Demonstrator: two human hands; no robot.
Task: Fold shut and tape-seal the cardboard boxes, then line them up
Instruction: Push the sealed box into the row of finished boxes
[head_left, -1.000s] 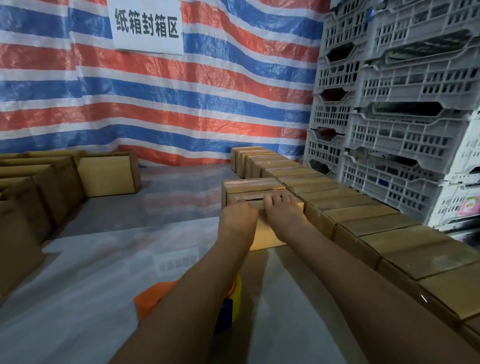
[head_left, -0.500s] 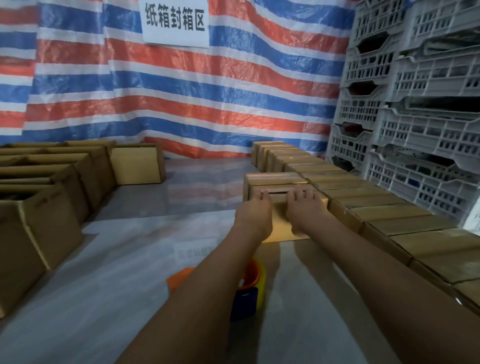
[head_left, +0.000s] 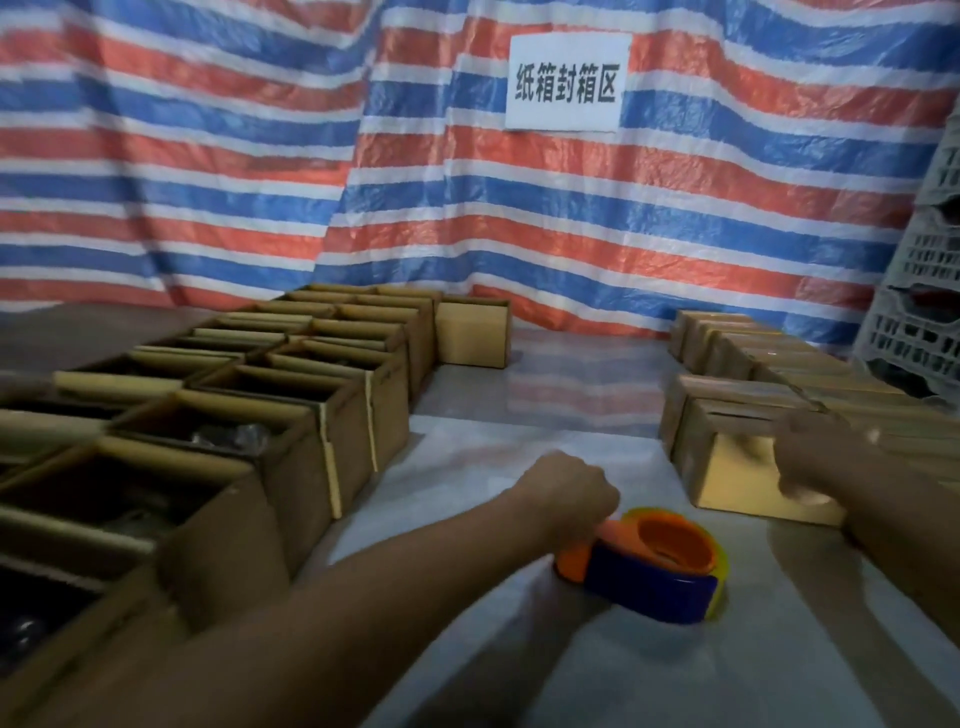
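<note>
Head view: the left hand (head_left: 566, 493) has left the box top, and its fingers now curl tight round the orange handle of the glossy blue-and-yellow tape dispenser (head_left: 649, 577). The right hand (head_left: 815, 452) stays on the closed cardboard box (head_left: 737, 473). Its fingers are too blurred to tell how they lie.

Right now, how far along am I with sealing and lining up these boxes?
Done: a row of closed boxes stands lined up on the right. In hand: your left hand grips the tape dispenser, and your right hand touches the nearest box, flaps down; blur hides its grip and any tape. Left: many open boxes on the left need folding and taping.
</note>
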